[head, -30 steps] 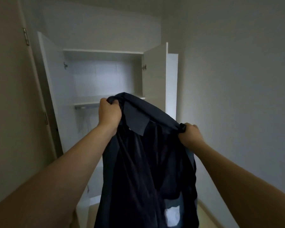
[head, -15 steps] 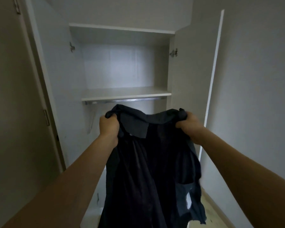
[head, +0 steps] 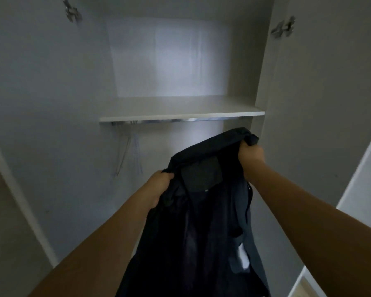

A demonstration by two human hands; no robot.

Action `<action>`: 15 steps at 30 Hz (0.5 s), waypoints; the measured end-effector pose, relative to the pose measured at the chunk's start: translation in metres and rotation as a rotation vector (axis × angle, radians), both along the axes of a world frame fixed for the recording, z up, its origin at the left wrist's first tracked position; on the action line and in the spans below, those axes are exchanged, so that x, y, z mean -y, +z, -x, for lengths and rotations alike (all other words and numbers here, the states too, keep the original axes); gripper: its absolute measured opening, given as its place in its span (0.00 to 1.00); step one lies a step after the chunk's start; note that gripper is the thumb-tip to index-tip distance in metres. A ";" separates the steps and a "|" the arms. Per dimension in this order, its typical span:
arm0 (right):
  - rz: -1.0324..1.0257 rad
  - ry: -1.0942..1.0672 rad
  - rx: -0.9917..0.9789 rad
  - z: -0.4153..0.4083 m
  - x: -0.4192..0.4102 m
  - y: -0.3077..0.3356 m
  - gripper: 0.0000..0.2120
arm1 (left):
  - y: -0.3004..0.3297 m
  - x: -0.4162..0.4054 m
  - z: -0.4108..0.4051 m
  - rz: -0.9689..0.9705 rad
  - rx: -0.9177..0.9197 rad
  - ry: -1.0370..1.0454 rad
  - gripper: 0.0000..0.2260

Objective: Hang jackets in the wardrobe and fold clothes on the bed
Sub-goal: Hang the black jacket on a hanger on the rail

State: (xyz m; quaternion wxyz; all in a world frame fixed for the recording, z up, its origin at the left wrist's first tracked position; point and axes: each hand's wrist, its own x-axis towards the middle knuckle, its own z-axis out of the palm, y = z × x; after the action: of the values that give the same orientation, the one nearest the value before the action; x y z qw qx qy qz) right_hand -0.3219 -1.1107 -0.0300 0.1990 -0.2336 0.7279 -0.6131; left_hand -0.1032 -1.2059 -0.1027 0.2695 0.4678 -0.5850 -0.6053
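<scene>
A dark navy jacket [head: 201,221] hangs in front of me, lining side toward me, inside the open white wardrobe [head: 51,103]. My left hand [head: 159,187] grips its left shoulder, low. My right hand [head: 250,155] grips the right shoulder, held higher and close to the wardrobe's right wall. A metal hanging rail [head: 180,120] runs under the shelf [head: 180,108], just above the jacket. Thin wire hangers [head: 129,155] dangle from the rail's left end.
The wardrobe's right door [head: 321,103] stands open beside my right arm, and its left door [head: 9,168] is open on the left. Hinges [head: 283,26] show at the top. A strip of light floor [head: 302,288] shows at the bottom right.
I have come closer to the wardrobe, which now fills the view. My right hand has risen toward the rail with the jacket's shoulder, while my left hand has dropped lower.
</scene>
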 end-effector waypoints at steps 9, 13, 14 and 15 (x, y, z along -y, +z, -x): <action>0.019 0.274 -0.031 0.021 0.168 -0.016 0.14 | -0.035 0.158 0.031 -0.060 0.659 -0.235 0.15; -0.072 0.384 -0.206 0.018 0.224 -0.044 0.14 | -0.050 0.257 0.038 0.069 0.696 0.000 0.06; -0.115 0.419 -0.299 0.019 0.238 -0.052 0.14 | -0.056 0.283 0.040 0.166 0.739 0.057 0.08; -0.166 0.440 -0.398 0.020 0.250 -0.061 0.15 | -0.062 0.305 0.042 0.255 0.804 0.097 0.11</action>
State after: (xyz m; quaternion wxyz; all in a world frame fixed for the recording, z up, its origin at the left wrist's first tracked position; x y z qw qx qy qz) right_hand -0.3415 -1.3607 -0.0910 0.1989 -0.4840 0.7321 -0.4361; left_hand -0.1455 -1.5111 -0.1647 0.1038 0.6567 -0.6909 -0.2839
